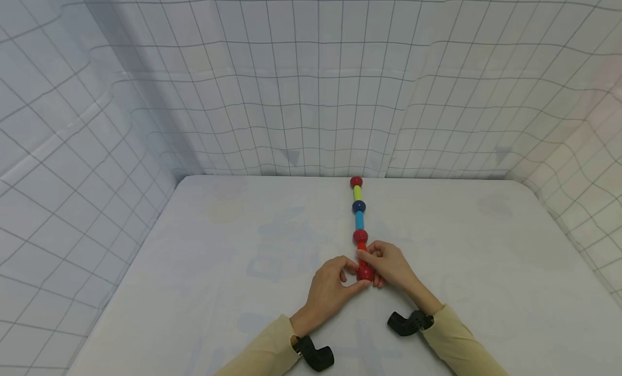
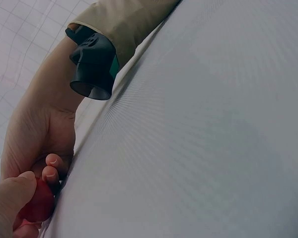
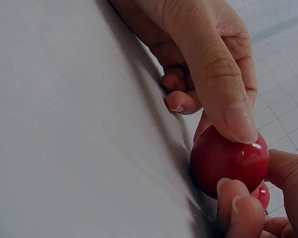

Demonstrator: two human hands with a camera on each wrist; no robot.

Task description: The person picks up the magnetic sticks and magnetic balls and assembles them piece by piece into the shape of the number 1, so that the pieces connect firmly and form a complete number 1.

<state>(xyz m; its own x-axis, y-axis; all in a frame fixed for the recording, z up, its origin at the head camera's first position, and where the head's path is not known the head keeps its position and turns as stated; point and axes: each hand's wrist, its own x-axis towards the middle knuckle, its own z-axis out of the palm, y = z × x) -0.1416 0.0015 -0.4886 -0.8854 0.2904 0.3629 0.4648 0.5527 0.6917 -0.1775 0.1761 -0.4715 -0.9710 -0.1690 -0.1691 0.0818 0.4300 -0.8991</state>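
A chain of coloured balls and rods lies in a line on the white table in the head view. My left hand pinches the nearest red ball between thumb and fingers; the right wrist view shows its thumb on the glossy red ball. With thumb and forefinger, my right hand grips the red rod joined to that ball, its other fingers curled beside the ball. Farther along come a second red ball, a light blue rod, a dark blue ball, a yellow-green rod and a red end ball.
The white tabletop spreads out on both sides of the chain. White grid-patterned curtains hang behind the table and at its sides. Each wrist wears a black camera mount.
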